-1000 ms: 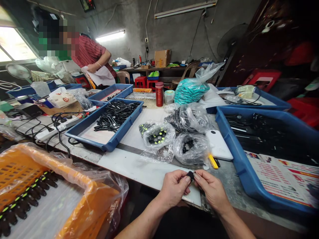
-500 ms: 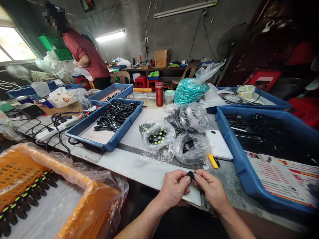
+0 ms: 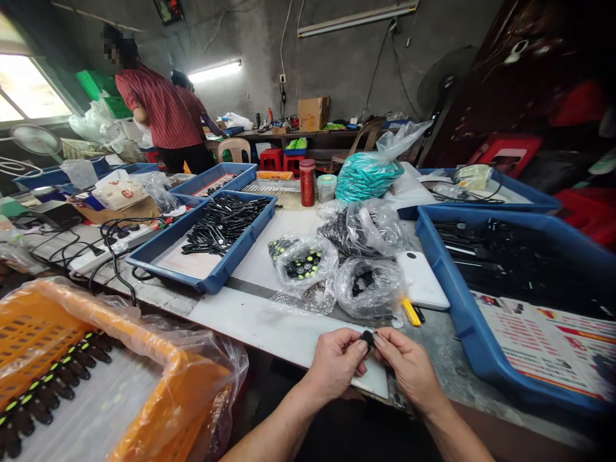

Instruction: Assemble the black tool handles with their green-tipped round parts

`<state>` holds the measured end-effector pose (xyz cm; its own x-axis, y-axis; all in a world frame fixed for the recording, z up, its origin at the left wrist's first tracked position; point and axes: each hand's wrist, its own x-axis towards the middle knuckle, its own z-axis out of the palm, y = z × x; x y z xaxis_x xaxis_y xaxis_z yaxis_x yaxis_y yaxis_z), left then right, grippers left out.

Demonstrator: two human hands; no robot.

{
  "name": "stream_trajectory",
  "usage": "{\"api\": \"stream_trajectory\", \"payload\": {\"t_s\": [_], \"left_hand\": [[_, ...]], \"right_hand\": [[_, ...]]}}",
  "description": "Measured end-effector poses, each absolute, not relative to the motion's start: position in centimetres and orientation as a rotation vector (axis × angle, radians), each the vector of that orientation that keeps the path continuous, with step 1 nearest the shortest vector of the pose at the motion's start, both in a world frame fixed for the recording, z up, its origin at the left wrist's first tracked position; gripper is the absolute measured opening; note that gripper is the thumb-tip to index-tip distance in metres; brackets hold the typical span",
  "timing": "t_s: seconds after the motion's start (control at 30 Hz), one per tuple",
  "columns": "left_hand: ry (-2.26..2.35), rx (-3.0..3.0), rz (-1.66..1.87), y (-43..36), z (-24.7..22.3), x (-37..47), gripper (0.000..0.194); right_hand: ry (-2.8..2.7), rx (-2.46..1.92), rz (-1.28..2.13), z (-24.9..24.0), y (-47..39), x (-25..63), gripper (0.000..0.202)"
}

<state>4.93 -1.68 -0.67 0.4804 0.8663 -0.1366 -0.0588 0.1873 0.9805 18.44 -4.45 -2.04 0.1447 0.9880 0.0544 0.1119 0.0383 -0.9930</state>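
Observation:
A small black part (image 3: 368, 338) is pinched between my two hands over the front edge of the table; its exact kind is too small to make out. My left hand (image 3: 337, 359) is closed on it from the left, thumb on top. From the other side my right hand (image 3: 404, 359) grips its edge with thumb and forefinger. Just beyond are an open plastic bag of black pieces (image 3: 370, 289) and another of black pieces with yellow-green dots (image 3: 303, 260). A yellow-handled cutter (image 3: 411, 312) lies near my right hand, beside a white phone (image 3: 422, 279).
Blue trays with black parts stand on the left (image 3: 212, 282) and right (image 3: 462, 333). An orange crate (image 3: 168, 385) lined with plastic is at lower left. Farther back are a red bottle (image 3: 307, 183) and a bag of teal pieces (image 3: 368, 176). Two people stand behind.
My hands and the black part stay practically in place. In the background, the person in the striped red shirt has shifted, and a second person now shows behind.

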Motion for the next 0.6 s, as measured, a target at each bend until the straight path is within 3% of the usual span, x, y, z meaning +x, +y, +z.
{"api": "stream_trajectory", "payload": {"t_s": [0.6], "left_hand": [[0.853,1.213,0.774,-1.63,-0.65,4.95,0.033]], "right_hand": [[-1.206,-1.328,1.005,-1.96,-4.34,18.44,0.038]]}}
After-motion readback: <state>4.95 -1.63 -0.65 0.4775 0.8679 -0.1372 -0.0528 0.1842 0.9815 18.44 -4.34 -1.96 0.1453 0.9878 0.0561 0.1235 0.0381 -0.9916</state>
